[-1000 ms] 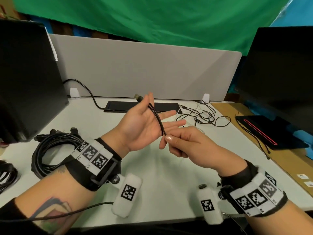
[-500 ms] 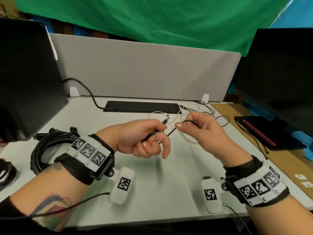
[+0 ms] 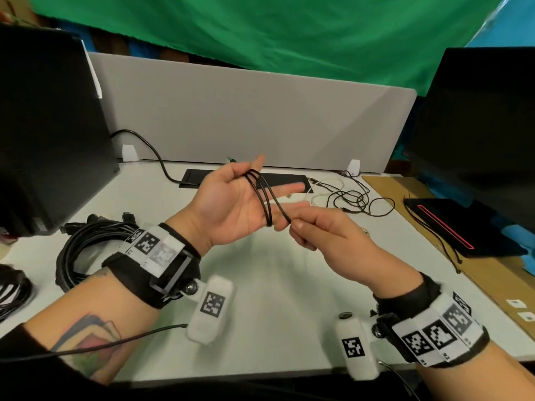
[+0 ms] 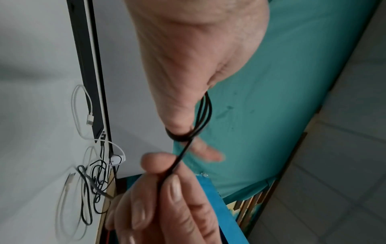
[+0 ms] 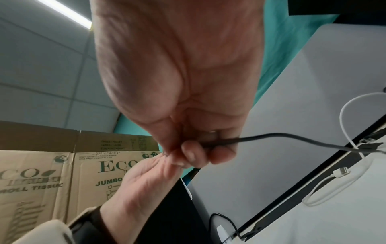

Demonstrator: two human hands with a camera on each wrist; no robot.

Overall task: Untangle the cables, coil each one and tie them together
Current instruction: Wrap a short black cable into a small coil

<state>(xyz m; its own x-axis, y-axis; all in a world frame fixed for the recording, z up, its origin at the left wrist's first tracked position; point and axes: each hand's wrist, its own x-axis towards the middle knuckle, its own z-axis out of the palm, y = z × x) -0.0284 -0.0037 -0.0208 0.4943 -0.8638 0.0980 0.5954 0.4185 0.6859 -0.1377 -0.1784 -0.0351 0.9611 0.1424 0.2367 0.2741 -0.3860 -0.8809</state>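
Your right hand [image 3: 333, 241] pinches the thin black cable [image 3: 265, 198] | your left hand [image 3: 234, 204] is spread palm-up, cable looped around its fingers, above the table [image 3: 260, 299] middle | loose tangled cables [image 3: 353, 198] toward the far right edge.

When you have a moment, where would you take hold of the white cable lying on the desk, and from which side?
I would probably pinch the white cable at its open loop nearest the hands, coming from above on the near side. That stretch lies flat and alone on the desk, while farther right it runs in among the tangled thin black cables. The right hand is nearer, though it now pinches the black cable.
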